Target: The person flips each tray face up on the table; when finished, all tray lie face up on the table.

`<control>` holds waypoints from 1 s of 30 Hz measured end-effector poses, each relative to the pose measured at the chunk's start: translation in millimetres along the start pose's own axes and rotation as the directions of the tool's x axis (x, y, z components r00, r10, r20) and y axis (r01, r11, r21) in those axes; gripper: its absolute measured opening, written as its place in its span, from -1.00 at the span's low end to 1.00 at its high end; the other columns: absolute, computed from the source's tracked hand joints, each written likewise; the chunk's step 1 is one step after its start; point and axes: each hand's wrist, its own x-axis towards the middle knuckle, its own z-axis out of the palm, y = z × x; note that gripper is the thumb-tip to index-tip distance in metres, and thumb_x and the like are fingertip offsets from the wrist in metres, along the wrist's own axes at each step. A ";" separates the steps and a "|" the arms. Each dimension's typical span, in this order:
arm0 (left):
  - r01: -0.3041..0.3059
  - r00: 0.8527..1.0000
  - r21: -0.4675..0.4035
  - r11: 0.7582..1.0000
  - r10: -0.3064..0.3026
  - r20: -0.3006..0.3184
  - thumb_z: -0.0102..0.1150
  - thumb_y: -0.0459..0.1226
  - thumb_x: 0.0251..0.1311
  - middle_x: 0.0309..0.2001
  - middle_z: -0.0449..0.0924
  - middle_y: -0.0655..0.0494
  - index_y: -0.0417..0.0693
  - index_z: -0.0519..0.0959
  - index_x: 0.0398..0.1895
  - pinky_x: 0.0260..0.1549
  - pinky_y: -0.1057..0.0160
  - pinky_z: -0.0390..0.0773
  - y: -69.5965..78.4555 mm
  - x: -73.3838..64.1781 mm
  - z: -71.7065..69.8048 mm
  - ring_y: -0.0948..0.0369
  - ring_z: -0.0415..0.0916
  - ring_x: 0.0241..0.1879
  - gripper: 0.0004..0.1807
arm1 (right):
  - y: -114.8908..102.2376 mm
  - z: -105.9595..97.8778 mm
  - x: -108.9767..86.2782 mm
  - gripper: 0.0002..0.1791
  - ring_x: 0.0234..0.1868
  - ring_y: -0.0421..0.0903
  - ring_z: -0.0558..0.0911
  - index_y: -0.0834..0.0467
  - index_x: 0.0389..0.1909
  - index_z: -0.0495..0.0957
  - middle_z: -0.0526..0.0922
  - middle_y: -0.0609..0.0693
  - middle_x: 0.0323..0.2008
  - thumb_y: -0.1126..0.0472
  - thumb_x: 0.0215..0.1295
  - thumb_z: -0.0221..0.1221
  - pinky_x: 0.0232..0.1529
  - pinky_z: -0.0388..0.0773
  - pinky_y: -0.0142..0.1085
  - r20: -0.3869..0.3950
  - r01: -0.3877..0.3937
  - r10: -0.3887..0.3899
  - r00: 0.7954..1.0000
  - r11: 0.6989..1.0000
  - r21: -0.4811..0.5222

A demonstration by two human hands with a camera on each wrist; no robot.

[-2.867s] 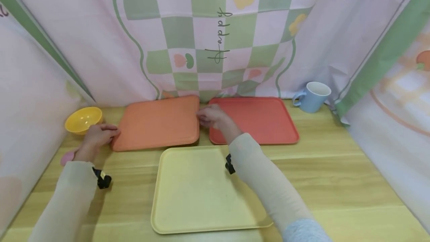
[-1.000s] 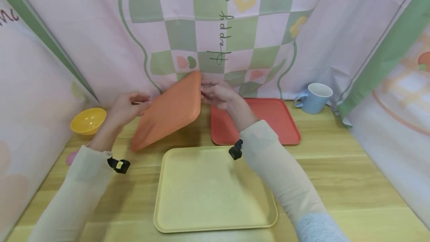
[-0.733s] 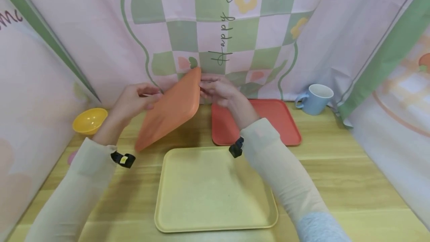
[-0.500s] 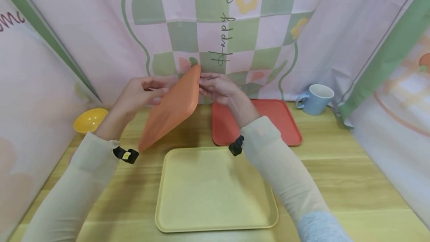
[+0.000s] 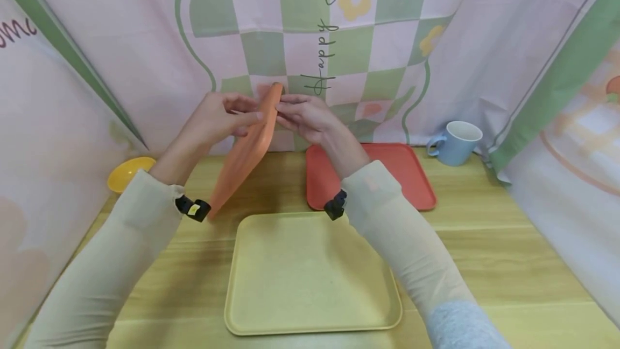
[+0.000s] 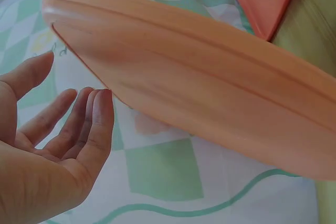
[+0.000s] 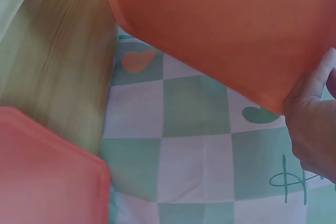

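Observation:
An orange tray (image 5: 244, 152) is tipped steeply up on its lower left edge, its underside facing left. The right hand (image 5: 312, 118) pinches its raised edge; in the right wrist view the fingers (image 7: 316, 80) lie at that edge beside the tray's inner face. On the underside's side is the left hand (image 5: 218, 118), with thumb and fingers spread apart. In the left wrist view its fingertips (image 6: 105, 98) come right at the tray's rim, and the thumb stands off it.
A pale yellow tray (image 5: 312, 273) lies flat in front on the wooden table (image 5: 484, 263). Behind it to the right is a red tray (image 5: 397, 176). A blue mug (image 5: 455, 144) stands at the back right; a yellow bowl (image 5: 127, 174), partly hidden by the left arm, is at the left.
The orange tray, at first nearly flat with both hands at its sides, has been tipped up by the right hand. The left hand has left its left edge and moved up and right towards the raised edge.

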 end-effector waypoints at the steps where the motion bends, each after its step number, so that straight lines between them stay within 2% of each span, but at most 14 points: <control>1: 0.006 1.000 -0.004 1.000 -0.006 -0.001 0.35 -0.11 0.31 0.15 0.56 -0.04 -0.17 0.54 0.28 -0.05 0.14 0.68 2.1 0.3 0.3 0.05 0.59 0.01 -0.45 | -0.9 1.2 -0.3 -0.54 -0.16 -0.05 0.69 0.40 0.37 0.34 0.51 0.32 0.23 0.47 0.49 0.06 -0.18 0.69 -0.38 -0.001 0.003 -0.003 1.000 1.000 0.001; 8: 0.017 1.000 0.017 1.000 -0.017 -0.005 0.41 -0.05 0.24 0.12 0.57 -0.04 -0.19 0.54 0.27 -0.06 0.15 0.68 12.8 2.1 0.9 0.07 0.63 -0.07 -0.38 | -7.5 8.9 -0.3 -0.55 -0.21 -0.05 0.69 0.41 0.34 0.37 0.50 0.32 0.25 0.48 0.47 0.07 -0.23 0.69 -0.39 -0.021 0.014 -0.014 1.000 1.000 0.007; 15: 0.005 1.000 0.006 1.000 -0.005 0.010 0.39 -0.11 0.27 0.08 0.58 -0.07 -0.21 0.57 0.20 -0.12 0.23 0.70 20.3 5.5 1.5 0.08 0.64 -0.11 -0.48 | -15.4 16.2 -0.1 -0.47 -0.21 -0.07 0.68 0.40 0.42 0.29 0.49 0.26 0.29 0.50 0.46 0.08 -0.22 0.69 -0.40 -0.021 0.041 -0.041 0.999 0.999 -0.007; 22: -0.013 0.999 -0.099 0.995 0.017 0.032 0.36 -0.18 0.29 0.00 0.64 -0.05 -0.29 0.58 0.16 -0.13 0.25 0.70 24.7 11.4 -1.5 0.15 0.67 -0.15 -0.52 | -25.8 22.7 0.9 -0.48 -0.25 -0.08 0.70 0.40 0.40 0.31 0.49 0.30 0.28 0.49 0.46 0.09 -0.26 0.68 -0.43 -0.027 0.054 -0.054 0.998 0.998 -0.010; 27: -0.014 0.998 -0.202 0.979 0.028 0.063 0.36 -0.23 0.29 -0.07 0.69 0.01 -0.33 0.57 0.20 -0.15 0.29 0.70 24.5 14.4 -6.1 0.17 0.68 -0.19 -0.51 | -30.9 27.2 1.6 -0.43 -0.20 -0.08 0.69 0.40 0.44 0.25 0.51 0.29 0.23 0.50 0.45 0.09 -0.23 0.68 -0.43 -0.021 0.046 -0.047 0.999 0.999 -0.023; 30: -0.015 0.997 -0.229 0.973 0.032 0.071 0.35 -0.26 0.30 -0.07 0.71 0.02 -0.33 0.56 0.22 -0.13 0.30 0.69 26.0 14.8 -8.4 0.16 0.67 -0.15 -0.51 | -33.0 29.9 2.1 -0.40 -0.14 -0.05 0.67 0.39 0.47 0.21 0.50 0.27 0.26 0.49 0.45 0.09 -0.21 0.68 -0.42 -0.005 0.044 -0.044 0.999 0.999 -0.027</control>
